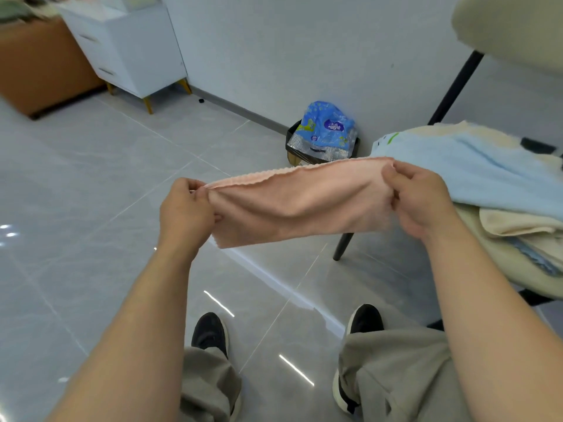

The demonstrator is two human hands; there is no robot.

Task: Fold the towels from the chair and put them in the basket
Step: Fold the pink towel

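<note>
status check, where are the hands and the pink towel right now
Left hand and right hand each pinch an end of the pink towel, stretched in the air. Blue towel waits on the chair. No basket visible. Nothing in the way.

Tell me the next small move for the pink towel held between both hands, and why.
Probably bring the left hand across to the right hand, folding the pink towel in half: it hangs stretched between them as a long strip, one end pinched in each.

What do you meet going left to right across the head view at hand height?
Left hand → pink towel, stretched between both hands → right hand → light blue towel lying on the chair.
</note>
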